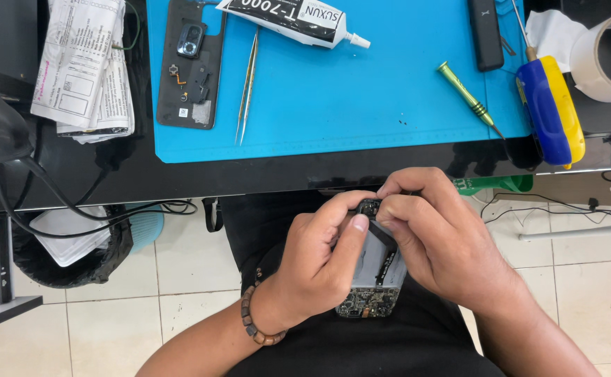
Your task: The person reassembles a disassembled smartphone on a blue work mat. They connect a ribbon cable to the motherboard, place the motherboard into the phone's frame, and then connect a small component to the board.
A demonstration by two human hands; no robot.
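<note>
Both my hands hold an opened phone over my lap, below the desk edge; its circuit board and battery face up. My left hand grips the phone's left side, thumb pressing near the top. My right hand wraps the right side, with its fingertips pinching a small dark part at the phone's upper end. A bead bracelet circles my left wrist.
On the blue mat lie a phone back cover, tweezers, a glue tube, a green screwdriver and a blue-yellow tool. Tape roll at right, papers at left, bin below.
</note>
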